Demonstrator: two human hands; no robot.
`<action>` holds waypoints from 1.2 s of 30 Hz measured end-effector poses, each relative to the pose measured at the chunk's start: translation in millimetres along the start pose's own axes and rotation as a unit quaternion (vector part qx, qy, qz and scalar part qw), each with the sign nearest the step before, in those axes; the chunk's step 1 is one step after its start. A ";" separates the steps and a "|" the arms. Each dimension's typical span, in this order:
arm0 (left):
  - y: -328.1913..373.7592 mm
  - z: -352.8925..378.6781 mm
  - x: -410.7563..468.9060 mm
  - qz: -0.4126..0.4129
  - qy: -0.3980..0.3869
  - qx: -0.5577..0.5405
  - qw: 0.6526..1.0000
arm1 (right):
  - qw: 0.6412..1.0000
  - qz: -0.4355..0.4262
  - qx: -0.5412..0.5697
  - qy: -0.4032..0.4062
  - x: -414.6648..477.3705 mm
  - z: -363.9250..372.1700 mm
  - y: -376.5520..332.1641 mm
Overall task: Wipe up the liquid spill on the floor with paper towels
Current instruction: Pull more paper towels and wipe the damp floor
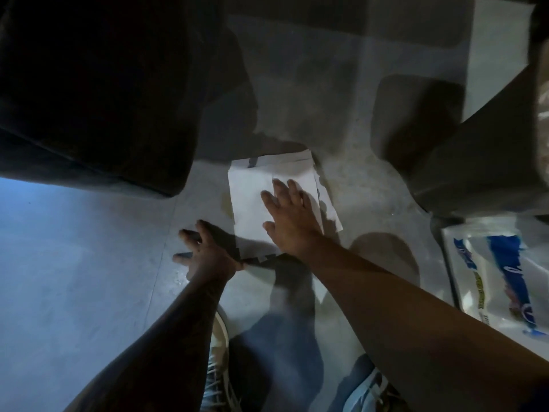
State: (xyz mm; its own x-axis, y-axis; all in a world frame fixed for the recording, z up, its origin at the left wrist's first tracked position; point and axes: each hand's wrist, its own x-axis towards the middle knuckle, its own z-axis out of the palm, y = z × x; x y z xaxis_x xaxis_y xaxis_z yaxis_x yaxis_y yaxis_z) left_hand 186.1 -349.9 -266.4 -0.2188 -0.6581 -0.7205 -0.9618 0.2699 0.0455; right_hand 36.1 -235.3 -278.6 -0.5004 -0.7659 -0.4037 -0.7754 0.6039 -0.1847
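Both hands lie flat, fingers straight: right hand (289,215) presses paper towels (255,191), left hand (205,251) on floor (89,263).

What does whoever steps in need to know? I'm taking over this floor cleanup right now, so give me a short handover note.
Right hand: open, pressed flat on the paper towels.
Left hand: open, fingers spread on the floor beside the towels' near corner.
A yellowish patch, likely liquid, shows at their left edge.
Done: towels laid over the spot. Left: wipe up, lift away.
Towel pack lies to the right.
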 end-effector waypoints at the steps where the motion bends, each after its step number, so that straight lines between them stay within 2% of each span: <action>1: -1.7 1.3 1.5 -0.003 -0.001 -0.024 1.000 | 1.000 0.001 -0.008 -0.003 1.1 4.7 1.4; 7: -1.4 7.1 9.1 -0.002 -0.013 -0.100 0.995 | 0.999 -0.018 -0.028 -0.009 1.6 11.8 9.7; 11: 3.3 1.1 6.6 -0.011 -0.003 -0.014 1.000 | 0.999 -0.021 -0.025 -0.004 -0.7 13.9 17.1; 15: 3.0 2.8 9.3 -0.040 -0.042 -0.103 0.993 | 1.000 0.008 0.012 0.004 1.2 9.4 7.9; 18: 5.4 -0.3 6.8 -0.038 -0.056 -0.100 0.993 | 1.000 0.027 0.013 0.004 4.6 10.6 -3.9; 24: 7.1 1.6 9.8 -0.045 -0.055 -0.047 0.996 | 0.999 -0.043 0.002 0.002 0.7 13.3 2.0; 28: 8.6 6.1 13.5 -0.049 -0.041 -0.074 0.995 | 0.995 -0.076 0.014 0.056 -14.3 19.8 24.4; 32: 6.6 8.0 16.6 -0.008 -0.038 -0.015 0.999 | 0.996 -0.008 0.033 0.087 -26.4 23.8 43.3; 36: 10.4 1.6 7.9 -0.032 -0.035 0.005 0.999 | 0.993 0.030 0.064 0.099 -22.9 20.1 32.4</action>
State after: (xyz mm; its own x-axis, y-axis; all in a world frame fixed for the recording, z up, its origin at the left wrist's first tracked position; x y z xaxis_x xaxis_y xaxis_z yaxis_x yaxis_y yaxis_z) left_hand 174.6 -351.1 -272.7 -0.1451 -0.6233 -0.7684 -0.9717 0.2360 -0.0080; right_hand 30.2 -193.8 -293.4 -0.6198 -0.7489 -0.2348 -0.6936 0.6626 -0.2827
